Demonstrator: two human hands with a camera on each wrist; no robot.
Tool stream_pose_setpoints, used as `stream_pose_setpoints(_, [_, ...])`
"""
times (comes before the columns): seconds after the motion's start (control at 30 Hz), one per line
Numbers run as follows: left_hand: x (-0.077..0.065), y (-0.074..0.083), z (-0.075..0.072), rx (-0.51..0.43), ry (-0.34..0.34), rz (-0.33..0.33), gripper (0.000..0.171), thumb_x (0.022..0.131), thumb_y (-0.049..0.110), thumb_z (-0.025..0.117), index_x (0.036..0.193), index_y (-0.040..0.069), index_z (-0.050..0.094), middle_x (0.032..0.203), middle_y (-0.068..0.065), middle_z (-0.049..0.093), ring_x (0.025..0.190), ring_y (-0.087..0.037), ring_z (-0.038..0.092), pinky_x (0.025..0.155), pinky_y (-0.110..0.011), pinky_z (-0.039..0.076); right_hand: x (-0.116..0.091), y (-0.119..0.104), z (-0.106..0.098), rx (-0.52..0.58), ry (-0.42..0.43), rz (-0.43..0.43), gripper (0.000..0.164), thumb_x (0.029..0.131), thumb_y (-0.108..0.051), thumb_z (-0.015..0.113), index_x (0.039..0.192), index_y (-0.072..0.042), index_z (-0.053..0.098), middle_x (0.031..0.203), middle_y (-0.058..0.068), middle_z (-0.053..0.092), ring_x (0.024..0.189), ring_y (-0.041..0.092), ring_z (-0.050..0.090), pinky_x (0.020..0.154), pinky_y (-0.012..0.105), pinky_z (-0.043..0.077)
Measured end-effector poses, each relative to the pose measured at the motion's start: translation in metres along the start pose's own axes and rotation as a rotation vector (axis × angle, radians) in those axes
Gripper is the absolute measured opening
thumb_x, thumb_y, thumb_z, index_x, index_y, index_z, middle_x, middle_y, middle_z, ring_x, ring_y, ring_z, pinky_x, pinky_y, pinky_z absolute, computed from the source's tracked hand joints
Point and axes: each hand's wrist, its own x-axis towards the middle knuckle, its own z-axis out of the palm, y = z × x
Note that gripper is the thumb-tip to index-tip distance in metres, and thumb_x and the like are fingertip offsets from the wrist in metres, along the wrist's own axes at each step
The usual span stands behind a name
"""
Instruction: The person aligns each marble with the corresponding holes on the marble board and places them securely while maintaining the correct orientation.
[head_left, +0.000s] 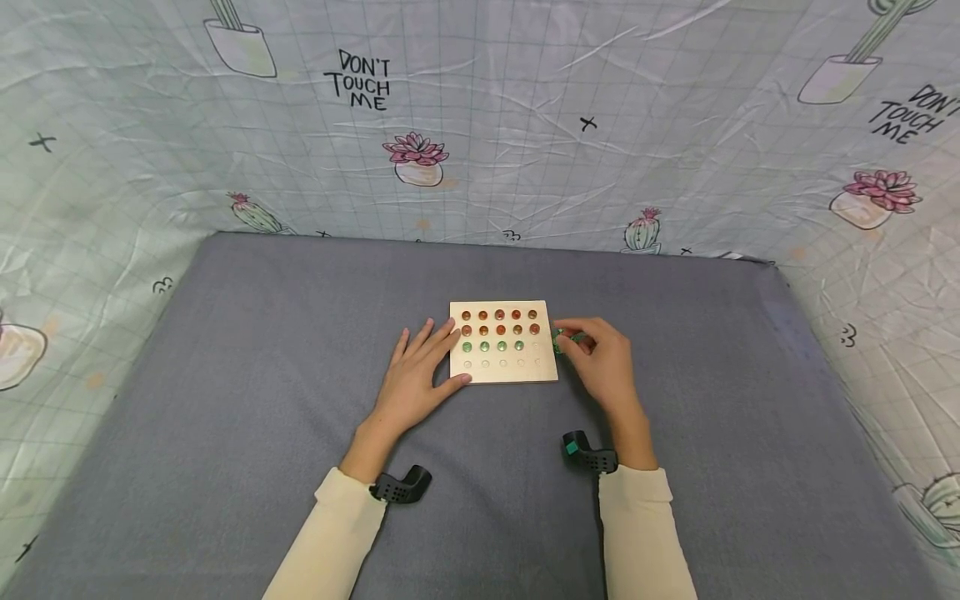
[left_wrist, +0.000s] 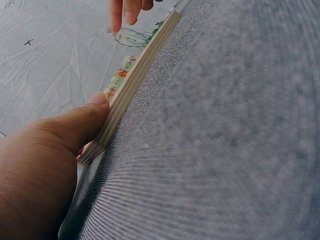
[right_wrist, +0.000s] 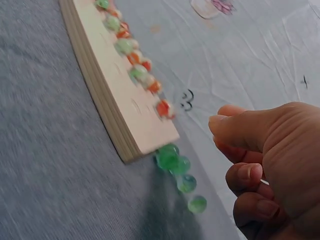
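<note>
A pale wooden board [head_left: 504, 374] with rows of round hollows lies on the grey cloth. Orange-red marbles [head_left: 500, 315] sit in its two back rows, and several green marbles [head_left: 502, 346] line the third. The front row and the third row's right-end hollow are bare. My left hand [head_left: 411, 379] rests at the board's left side, fingers extended, thumb [left_wrist: 97, 107] on the front edge. Beside the right edge, my right hand [head_left: 600, 358] hovers over loose green marbles [right_wrist: 187, 182], thumb and index finger apart; nothing shows between the fingertips in the right wrist view.
Grey cloth [head_left: 262, 375] covers the table around the board. A printed curtain [head_left: 510, 125] with cactus drawings hangs behind and along both sides. Black wrist cameras sit on the left wrist [head_left: 402, 485] and right wrist [head_left: 591, 454].
</note>
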Motion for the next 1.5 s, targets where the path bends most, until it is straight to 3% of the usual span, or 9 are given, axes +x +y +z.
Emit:
stream_pose_setpoints(0.33, [-0.002,0.002,0.001,-0.004,0.006,0.002,0.071,0.088,0.05,0.064,0.147,0.015,0.042,0.152,-0.002,0.035,0.142,-0.028,0.022,0.116,-0.05,0.004,-0.004,0.019,-0.013,0.002,0.02,0.026,0.019,0.086,-0.012,0.074,0.104,-0.012,0.075,0.087,0.003,0.063,0.059,0.019,0.046,0.051,0.027,0.034])
stream_pose_setpoints(0.57, [-0.003,0.004,0.002,0.0,0.005,-0.006,0.071,0.088,0.05,0.064,0.147,0.015,0.042,0.152,-0.002,0.034,0.142,-0.028,0.022,0.117,-0.049,0.004,-0.007,0.026,-0.012,-0.008,-0.043,0.048,0.018,0.084,-0.014,0.075,0.102,-0.011,0.075,0.086,0.003,0.064,0.061,0.017,0.048,0.053,0.025,0.036])
stream_pose_setpoints(0.9, [-0.003,0.004,0.001,0.0,-0.005,-0.014,0.072,0.088,0.049,0.064,0.147,0.016,0.041,0.152,-0.002,0.034,0.143,-0.028,0.021,0.117,-0.049,0.003,-0.008,0.03,-0.008,-0.041,-0.139,0.045,0.015,0.083,-0.013,0.076,0.098,-0.013,0.076,0.085,0.002,0.064,0.059,0.016,0.046,0.051,0.027,0.037])
stream_pose_setpoints(1.5, [-0.003,0.003,0.001,-0.003,0.0,-0.008,0.072,0.088,0.049,0.064,0.147,0.014,0.042,0.152,-0.002,0.034,0.143,-0.027,0.021,0.117,-0.048,0.004,-0.008,0.026,-0.005,-0.081,-0.184,0.029,0.017,0.08,-0.009,0.078,0.097,-0.011,0.076,0.081,0.003,0.062,0.061,0.016,0.048,0.052,0.029,0.04])
